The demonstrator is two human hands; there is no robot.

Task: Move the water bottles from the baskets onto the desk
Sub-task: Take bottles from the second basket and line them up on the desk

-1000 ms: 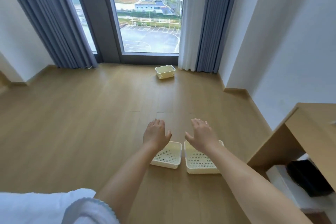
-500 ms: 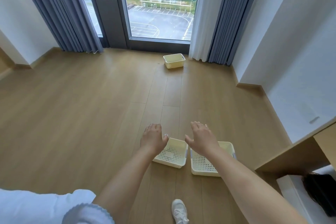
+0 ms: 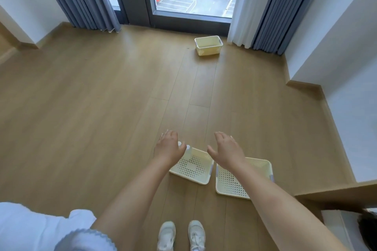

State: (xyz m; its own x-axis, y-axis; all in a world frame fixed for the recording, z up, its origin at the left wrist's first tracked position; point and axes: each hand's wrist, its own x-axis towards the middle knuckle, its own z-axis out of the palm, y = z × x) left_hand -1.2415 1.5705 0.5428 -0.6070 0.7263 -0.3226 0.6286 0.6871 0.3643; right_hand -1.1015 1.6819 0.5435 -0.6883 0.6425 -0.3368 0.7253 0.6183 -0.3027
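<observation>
Two cream perforated baskets sit side by side on the wooden floor: the left basket (image 3: pixel 192 169) and the right basket (image 3: pixel 234 183). A clear water bottle (image 3: pixel 188 152) with a white cap stands at the far left corner of the left basket, partly hidden by my left hand (image 3: pixel 168 149). That hand hovers over that corner, fingers spread, holding nothing. My right hand (image 3: pixel 226 152) hangs open above the gap between the baskets. My arm covers part of the right basket. A corner of the wooden desk (image 3: pixel 334 195) shows at the lower right.
A third cream basket (image 3: pixel 208 45) stands far off by the window, beside the white curtain (image 3: pixel 242 6). My two white shoes (image 3: pixel 181 234) are on the floor just behind the baskets. White walls close in on the right.
The view has tilted down and moved closer to the baskets; my shoes have come into sight. Both hands stay spread above the baskets, and the bottle's cap now shows beside my left hand.
</observation>
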